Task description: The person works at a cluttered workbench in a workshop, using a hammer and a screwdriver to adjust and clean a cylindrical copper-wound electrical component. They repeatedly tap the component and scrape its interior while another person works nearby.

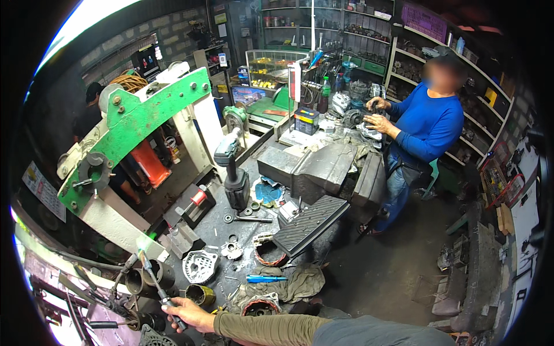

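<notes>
My right arm [271, 327], in an olive sleeve, reaches across the lower edge. At its end, my right hand [190, 314] is closed around a long slim tool [151, 270] with a dark grip, tilted up and left; its kind is unclear. A green glow shows by its tip. Dark metal cylinders [135, 281] stand beside the tool, and a yellowish cup-like cylinder [200, 294] is near my hand. On the bench lie a pale alternator housing [199, 266], a copper-wound stator [271, 254] and another wound part [261, 306]. My left hand is out of view.
A green-topped frame [150, 109] rises at left. An impact wrench [229, 153] stands upright mid-bench, near a black ribbed pad [311, 225]. A blue pen-like thing [266, 278] lies by a rag [303, 284]. A co-worker [430, 124] in blue handles a part; another person [92, 115] is far left.
</notes>
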Demonstrator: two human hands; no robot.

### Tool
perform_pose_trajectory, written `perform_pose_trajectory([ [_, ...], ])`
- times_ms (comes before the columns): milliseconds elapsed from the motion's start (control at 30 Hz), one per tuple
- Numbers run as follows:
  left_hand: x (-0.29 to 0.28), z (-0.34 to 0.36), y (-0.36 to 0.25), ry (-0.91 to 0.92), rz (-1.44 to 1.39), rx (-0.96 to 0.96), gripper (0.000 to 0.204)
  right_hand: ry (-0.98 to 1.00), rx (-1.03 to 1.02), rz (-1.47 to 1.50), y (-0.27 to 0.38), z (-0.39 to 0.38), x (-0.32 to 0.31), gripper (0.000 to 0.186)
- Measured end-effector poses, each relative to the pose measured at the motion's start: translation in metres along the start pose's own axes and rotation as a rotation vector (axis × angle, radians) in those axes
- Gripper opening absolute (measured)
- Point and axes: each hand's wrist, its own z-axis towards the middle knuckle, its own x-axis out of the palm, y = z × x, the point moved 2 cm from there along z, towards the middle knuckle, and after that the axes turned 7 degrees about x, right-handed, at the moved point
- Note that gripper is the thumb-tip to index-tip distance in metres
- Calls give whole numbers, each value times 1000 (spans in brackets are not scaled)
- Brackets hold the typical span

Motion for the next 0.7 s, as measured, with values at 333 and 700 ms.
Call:
perform_pose_trajectory([
  [333,14,-3,-19,47,5,-10,44,8,-93,-37,-20,33,-5,17],
  [700,10,-6,-20,28,-17,-40,37,-27,-29,-155,-15,14,-12,49],
])
